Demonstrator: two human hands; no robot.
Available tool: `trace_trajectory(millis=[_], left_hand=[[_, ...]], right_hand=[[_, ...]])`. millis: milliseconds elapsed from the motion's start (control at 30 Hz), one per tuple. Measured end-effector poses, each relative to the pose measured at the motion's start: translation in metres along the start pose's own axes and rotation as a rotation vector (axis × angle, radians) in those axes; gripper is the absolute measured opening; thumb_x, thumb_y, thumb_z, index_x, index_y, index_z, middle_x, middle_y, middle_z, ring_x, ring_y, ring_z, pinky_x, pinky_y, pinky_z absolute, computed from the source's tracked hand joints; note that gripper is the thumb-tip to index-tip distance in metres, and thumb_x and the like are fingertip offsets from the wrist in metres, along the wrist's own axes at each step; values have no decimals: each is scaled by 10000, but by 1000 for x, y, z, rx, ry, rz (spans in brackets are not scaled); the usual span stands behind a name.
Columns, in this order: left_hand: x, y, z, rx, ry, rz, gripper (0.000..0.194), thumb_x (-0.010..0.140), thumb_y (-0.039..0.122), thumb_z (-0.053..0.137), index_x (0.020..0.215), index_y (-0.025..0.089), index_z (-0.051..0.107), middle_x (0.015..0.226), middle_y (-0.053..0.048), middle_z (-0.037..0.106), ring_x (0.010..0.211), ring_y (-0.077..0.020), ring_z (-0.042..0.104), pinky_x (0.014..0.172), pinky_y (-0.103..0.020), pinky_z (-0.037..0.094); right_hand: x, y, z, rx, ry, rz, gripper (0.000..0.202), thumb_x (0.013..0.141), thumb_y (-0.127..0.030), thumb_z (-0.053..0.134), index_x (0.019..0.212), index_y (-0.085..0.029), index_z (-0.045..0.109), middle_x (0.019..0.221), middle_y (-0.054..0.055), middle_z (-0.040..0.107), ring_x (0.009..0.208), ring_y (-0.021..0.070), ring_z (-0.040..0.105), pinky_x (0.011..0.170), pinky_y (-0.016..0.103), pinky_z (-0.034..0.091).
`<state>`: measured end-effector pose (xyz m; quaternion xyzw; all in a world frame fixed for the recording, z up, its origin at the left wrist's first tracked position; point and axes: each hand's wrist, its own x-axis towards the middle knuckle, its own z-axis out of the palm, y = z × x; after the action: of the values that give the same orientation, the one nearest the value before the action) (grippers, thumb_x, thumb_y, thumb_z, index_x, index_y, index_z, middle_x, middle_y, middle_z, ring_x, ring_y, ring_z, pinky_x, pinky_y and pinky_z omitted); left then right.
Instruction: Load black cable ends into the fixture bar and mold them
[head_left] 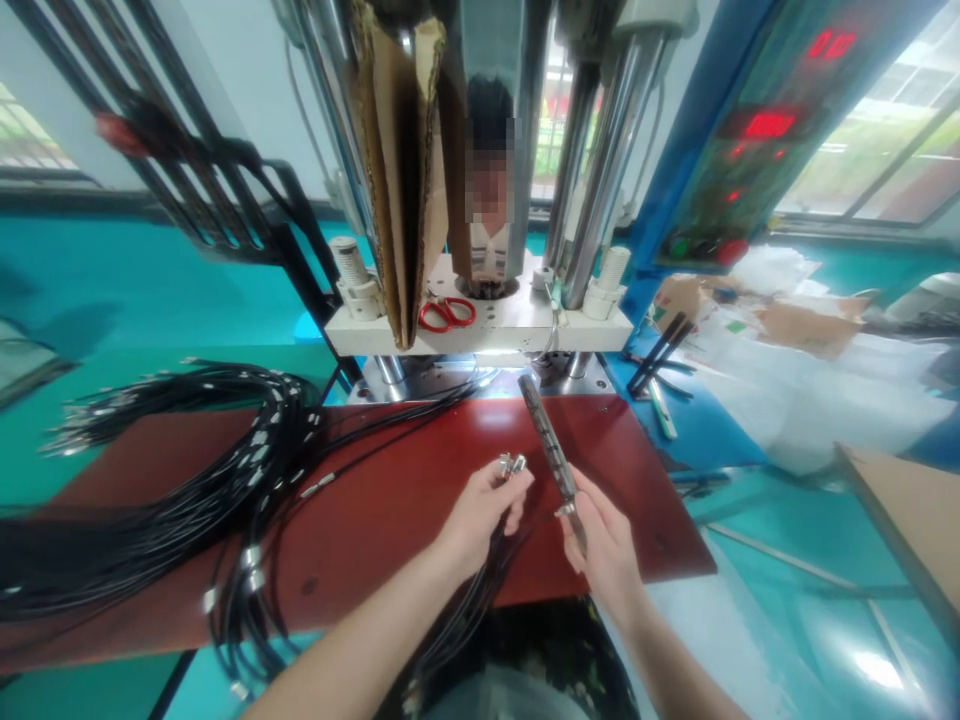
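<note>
My left hand (480,515) is closed around a bunch of black cables (472,605). Their silvery metal connectors (514,463) stick up past the thumb and fingertips, while the cables hang down over the board's front edge. In my right hand (609,540) is a long, narrow grey metal bar (550,440) with notches along its length, gripped near its lower end and tilted with its far end towards the press. A small shiny piece (562,511) shows at the bar beside my right fingers; what it is I cannot make out. The two hands are apart, above the reddish-brown board (405,520).
A large bundle of black cables (255,450) lies on the left. Beyond the board stands a press with a white plate (517,335), bearing red-handled scissors (448,314) and folded cardboard (397,200). Right are a lit control panel (750,150), a cutter (664,410) and white bags (810,370).
</note>
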<state>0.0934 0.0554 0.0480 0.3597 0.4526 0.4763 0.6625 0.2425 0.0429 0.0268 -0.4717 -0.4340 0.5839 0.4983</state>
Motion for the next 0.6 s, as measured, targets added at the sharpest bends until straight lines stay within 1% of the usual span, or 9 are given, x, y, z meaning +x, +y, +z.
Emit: trace_trajectory(millis=[67,100,167,233,333,467,600], left_hand=[[1,0,-2,-85,-62,-50,259,766,406,523,779,147,509,508,63,413,402,-42,335,402,-186,242],[1,-1,-1,-90,-64,-64,253,766,401,520,761,149,502,511,62,412,402,-42,335,397,-185,235],[2,-3,2,-31,-40,-85,222,739,362,550,701,156,475,484,69,400,387,-42,321,384,-185,223],[2,-3,8,83,-25,-112,199,691,302,590,647,161,456,441,78,388,366,-40,299,375,-185,206],[2,2,17,186,-33,-129,156,636,228,603,600,153,471,404,84,384,350,-30,275,376,-184,189],[2,9,22,144,-30,-131,115,598,189,592,565,149,489,358,94,360,333,-26,258,382,-188,179],[2,11,20,85,-26,-148,124,571,180,589,526,150,477,326,92,358,314,-27,250,373,-191,160]], right_hand=[[0,1,-1,9,7,5,461,839,-431,483,1228,-184,473,532,-51,463,332,43,334,298,164,269],[0,2,-1,11,9,8,459,838,-429,487,1227,-184,476,533,-50,463,335,44,340,299,163,273],[1,4,-1,13,5,16,459,837,-423,493,1227,-182,478,534,-49,465,338,44,346,299,161,275],[1,4,-1,15,-1,17,462,837,-416,495,1232,-177,474,529,-49,467,329,42,341,295,159,265],[1,4,-2,5,-14,15,457,841,-404,491,1232,-167,477,524,-49,473,306,35,329,287,159,253],[1,3,-3,-23,-25,11,451,840,-398,495,1222,-159,487,525,-45,486,301,35,338,288,160,262],[2,2,-2,-50,-29,6,463,837,-409,494,1220,-149,490,517,-45,484,302,37,341,291,163,266]])
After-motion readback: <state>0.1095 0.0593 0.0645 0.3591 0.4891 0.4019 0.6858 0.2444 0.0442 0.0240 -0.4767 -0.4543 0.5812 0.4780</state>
